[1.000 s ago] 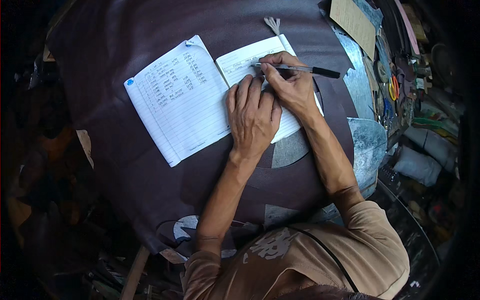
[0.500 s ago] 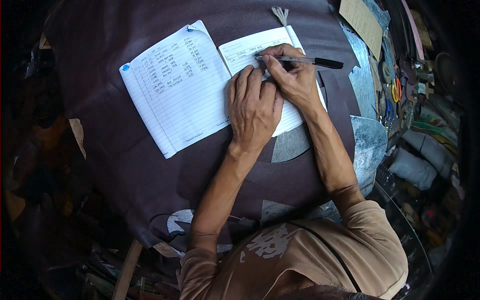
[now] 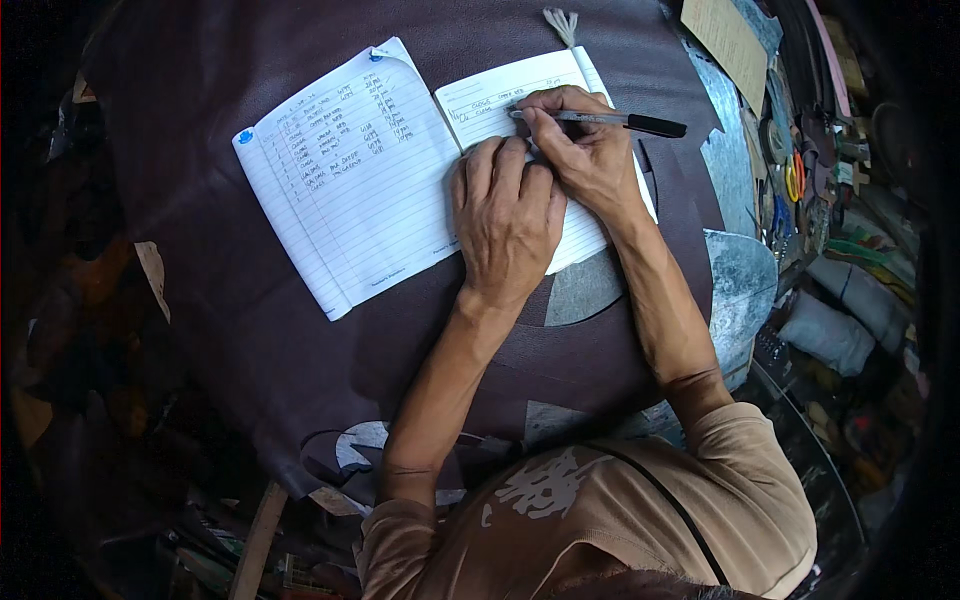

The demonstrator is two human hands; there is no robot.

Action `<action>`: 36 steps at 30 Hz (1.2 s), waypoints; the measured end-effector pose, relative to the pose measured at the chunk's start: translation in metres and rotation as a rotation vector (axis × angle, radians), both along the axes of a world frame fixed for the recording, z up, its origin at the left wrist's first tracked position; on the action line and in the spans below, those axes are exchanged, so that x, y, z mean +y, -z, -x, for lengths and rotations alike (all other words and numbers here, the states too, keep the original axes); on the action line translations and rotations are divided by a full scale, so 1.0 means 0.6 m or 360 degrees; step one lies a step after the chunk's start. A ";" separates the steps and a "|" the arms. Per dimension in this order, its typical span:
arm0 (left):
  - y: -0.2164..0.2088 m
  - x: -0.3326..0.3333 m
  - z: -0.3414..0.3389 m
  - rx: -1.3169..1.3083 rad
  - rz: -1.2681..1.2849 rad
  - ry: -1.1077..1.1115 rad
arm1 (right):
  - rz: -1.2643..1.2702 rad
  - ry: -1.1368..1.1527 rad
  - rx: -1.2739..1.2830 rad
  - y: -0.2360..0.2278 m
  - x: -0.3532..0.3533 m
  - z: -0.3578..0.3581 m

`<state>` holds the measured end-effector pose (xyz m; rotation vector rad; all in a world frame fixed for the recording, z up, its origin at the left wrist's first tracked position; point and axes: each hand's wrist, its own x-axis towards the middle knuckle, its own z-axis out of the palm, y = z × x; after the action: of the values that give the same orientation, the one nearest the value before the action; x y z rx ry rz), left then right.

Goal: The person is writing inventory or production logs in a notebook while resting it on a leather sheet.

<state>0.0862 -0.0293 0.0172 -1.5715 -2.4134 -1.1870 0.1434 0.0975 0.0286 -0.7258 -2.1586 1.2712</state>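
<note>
A lined notebook (image 3: 350, 235) lies open on a dark brown leather sheet, with rows of handwriting on the upper part of its left page. A few handwritten lines also stand at the top of the right-hand page (image 3: 500, 80). My right hand (image 3: 590, 155) grips a pen (image 3: 600, 118) with a black cap on its back end. The pen's tip is at the written lines on the right-hand page. My left hand (image 3: 508, 220) rests palm down across the inner part of that page, fingers stretched forward and touching nothing but paper. It covers part of the middle fold.
The brown leather (image 3: 220, 230) drapes over the work surface. Grey metal-like sheets (image 3: 738, 285) and a tan card (image 3: 722, 50) lie along the right. Beyond them are scissors with orange handles (image 3: 795, 178), a pale bundle (image 3: 826, 332) and clutter. A wooden strip (image 3: 258, 540) stands lower left.
The notebook shifts very slightly left in view. My right hand and pen stay nearly in place over the written lines, and my left hand still rests on the page.
</note>
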 end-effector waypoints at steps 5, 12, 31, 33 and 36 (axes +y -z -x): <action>0.000 -0.001 0.000 0.0002 0.0018 -0.0008 | -0.0114 -0.0015 -0.0021 0.002 0.001 -0.001; -0.001 0.000 0.001 0.0010 0.0021 -0.0001 | -0.0005 0.0012 -0.0002 0.008 0.002 -0.003; 0.002 -0.001 0.001 -0.0020 0.0001 -0.0002 | 0.0002 0.0031 -0.0007 0.008 0.001 -0.003; 0.001 -0.001 0.000 -0.0023 0.0002 -0.0001 | -0.0035 0.0065 0.0009 0.007 -0.002 -0.002; 0.000 0.000 0.002 -0.0007 0.0014 -0.0002 | -0.0027 0.0014 -0.0008 0.008 0.002 -0.005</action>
<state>0.0853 -0.0296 0.0172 -1.5712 -2.4250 -1.1825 0.1461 0.0984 0.0239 -0.7316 -2.1648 1.2465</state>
